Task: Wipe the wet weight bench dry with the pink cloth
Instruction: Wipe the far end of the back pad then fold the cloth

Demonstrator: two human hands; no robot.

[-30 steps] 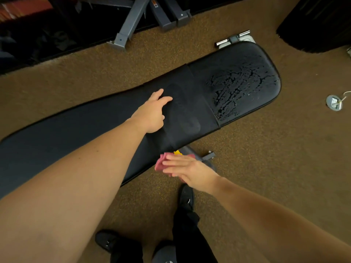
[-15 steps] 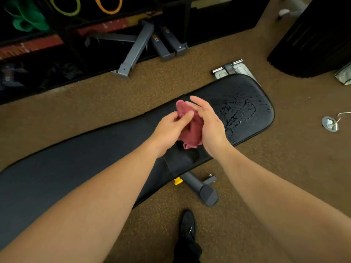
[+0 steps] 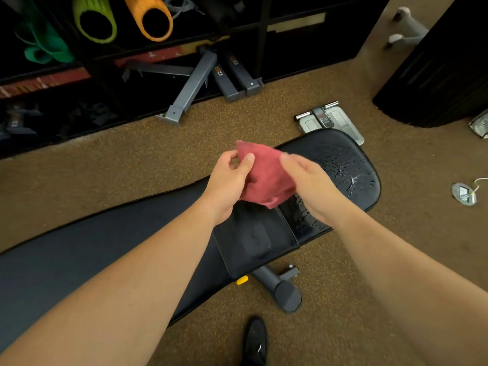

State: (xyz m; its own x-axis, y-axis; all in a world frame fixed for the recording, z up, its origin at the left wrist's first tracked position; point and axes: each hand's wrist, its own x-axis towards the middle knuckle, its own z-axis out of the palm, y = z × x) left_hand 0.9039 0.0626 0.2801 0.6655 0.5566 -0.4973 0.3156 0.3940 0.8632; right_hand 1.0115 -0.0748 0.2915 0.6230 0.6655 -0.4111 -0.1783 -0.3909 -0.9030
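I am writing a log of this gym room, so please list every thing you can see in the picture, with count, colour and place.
weight bench: 1, black, lying across the carpet; its right end pad carries water drops
cloth: 1, pink, held up over the bench
scale: 1, grey, on the carpet behind the bench's wet end
metal legs: several, grey, at the shelf base
foam rolls: 2, one green and one orange, on the dark shelf at top left
floor plate: 1, silver, round, on the carpet at right
carpet: brown, under everything
shoe: 1, black, bottom centre
left hand: pinches the cloth's left edge
right hand: grips the cloth's right side
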